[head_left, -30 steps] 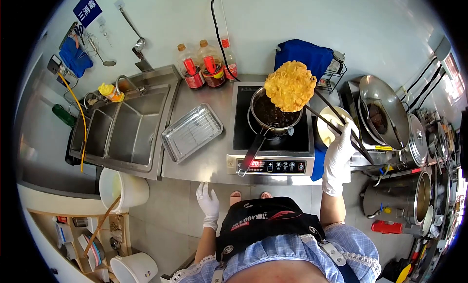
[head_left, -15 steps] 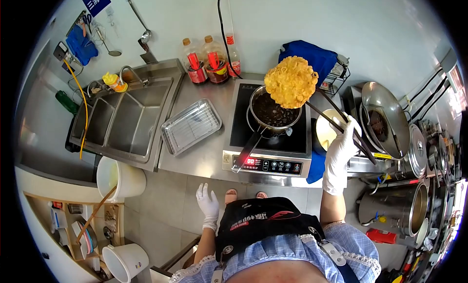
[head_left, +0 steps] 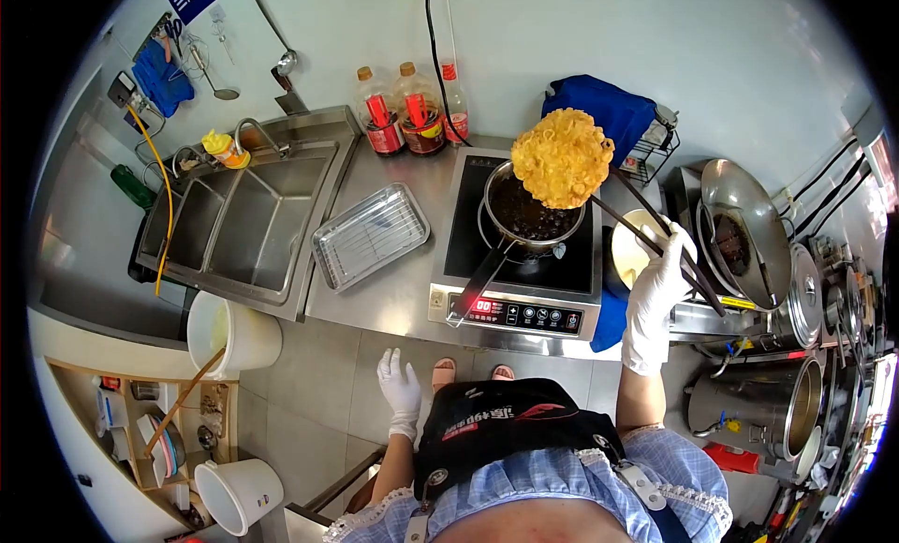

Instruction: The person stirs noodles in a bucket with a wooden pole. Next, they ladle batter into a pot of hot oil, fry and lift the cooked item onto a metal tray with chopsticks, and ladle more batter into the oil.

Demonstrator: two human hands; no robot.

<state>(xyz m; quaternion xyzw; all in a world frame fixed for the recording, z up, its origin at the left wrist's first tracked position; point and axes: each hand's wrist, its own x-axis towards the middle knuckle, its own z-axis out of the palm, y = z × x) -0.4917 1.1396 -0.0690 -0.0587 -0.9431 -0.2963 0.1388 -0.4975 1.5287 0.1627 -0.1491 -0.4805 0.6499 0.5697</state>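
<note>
My right hand [head_left: 658,281], in a white glove, is closed around a pair of long dark chopsticks [head_left: 626,218]. Their tips hold up a golden, bumpy fried patty [head_left: 563,158]. It hangs over the back right of a small long-handled pot [head_left: 499,215], which has dark bubbling liquid inside. That pot rests on a black induction cooker [head_left: 459,234] with a lit red display. My left hand [head_left: 401,386], gloved too, hangs low in front of the counter with its fingers apart and nothing in it.
A steel tray with a wire rack [head_left: 371,238] lies left of the cooker, beside a double sink [head_left: 253,225]. Bottles [head_left: 419,110] stand by the wall. A pale bowl [head_left: 629,253] is right of the cooker, with a wok [head_left: 744,229] beyond. White buckets [head_left: 239,496] stand on the floor.
The camera view has shifted slightly. The patty stays held over the pot in the chopsticks, and both hands keep nearly the same position.
</note>
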